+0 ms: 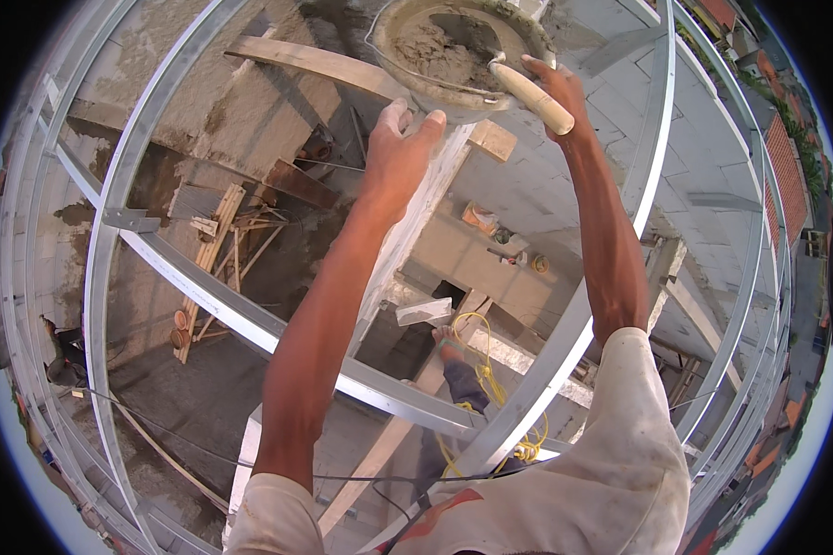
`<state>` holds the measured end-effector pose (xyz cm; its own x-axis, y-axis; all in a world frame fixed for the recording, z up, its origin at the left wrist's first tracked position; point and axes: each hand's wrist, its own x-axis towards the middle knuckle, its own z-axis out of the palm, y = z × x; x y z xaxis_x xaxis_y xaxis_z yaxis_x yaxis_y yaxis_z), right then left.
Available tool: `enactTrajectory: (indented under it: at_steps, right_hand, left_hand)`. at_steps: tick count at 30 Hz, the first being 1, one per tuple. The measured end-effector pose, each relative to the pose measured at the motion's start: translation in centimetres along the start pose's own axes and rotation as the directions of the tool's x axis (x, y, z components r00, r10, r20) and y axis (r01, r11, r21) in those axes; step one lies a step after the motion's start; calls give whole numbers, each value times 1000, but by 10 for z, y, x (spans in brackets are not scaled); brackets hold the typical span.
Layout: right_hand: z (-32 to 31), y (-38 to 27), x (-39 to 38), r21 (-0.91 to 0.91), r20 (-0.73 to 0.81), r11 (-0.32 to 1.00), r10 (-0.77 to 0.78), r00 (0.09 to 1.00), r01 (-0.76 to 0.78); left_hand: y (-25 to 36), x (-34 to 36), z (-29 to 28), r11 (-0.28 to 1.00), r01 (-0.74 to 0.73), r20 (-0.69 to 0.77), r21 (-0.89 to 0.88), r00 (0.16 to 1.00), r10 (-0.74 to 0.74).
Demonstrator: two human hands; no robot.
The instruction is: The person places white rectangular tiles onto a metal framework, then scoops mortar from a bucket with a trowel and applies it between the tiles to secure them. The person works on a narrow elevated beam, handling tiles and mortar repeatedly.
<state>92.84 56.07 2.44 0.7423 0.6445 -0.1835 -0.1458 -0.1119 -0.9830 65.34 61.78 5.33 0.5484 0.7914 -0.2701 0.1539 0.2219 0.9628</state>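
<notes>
A round bucket [393,57] of wet grey mortar [444,46] is at the top centre, its wire handle down along its near side. My left hand [400,153] is at the bucket's near left wall, fingers curled and thumb up; its grip is partly hidden. On the right side my right hand [565,97] grips the bucket by its rim. A trowel [532,97] rests on the mortar and rim, its pale wooden handle sticking out over my right hand. The trowel's blade is mostly hidden.
Metal roof framing [204,291] surrounds me. A wooden plank [315,65] ends beside the bucket, and a narrow block wall top [416,208] runs below. Yellow rope [486,361] hangs by my bare foot [446,342]. Timber [215,250] stands far below, near a white block [424,312].
</notes>
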Motion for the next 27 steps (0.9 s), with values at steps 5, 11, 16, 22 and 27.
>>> enactTrajectory:
  at_steps: [5, 11, 16, 22, 27]
  right_hand:
    - [-4, -14, -18, -67, 43, 997, 45, 998, -42]
    - [18, -47, -43, 99, 32, 994, 44, 999, -47]
    - [-2, -29, -40, 60, 72, 993, 101, 992, -105]
    - [11, -26, -53, 77, 49, 979, 184, 982, -187]
    - [9, -20, -44, 180, 15, 959, 217, 976, -217]
  left_hand:
    - [-6, -79, 1, 933, -149, 107, 328, 987, 120]
    - [-33, -195, -6, 800, -122, 305, 587, 949, -80]
    - [-70, -278, -14, 579, -212, 455, 787, 833, -314]
    - [-121, -335, -35, 438, -339, 504, 833, 791, -347]
    - [-146, -343, -45, 446, -369, 459, 815, 882, -109]
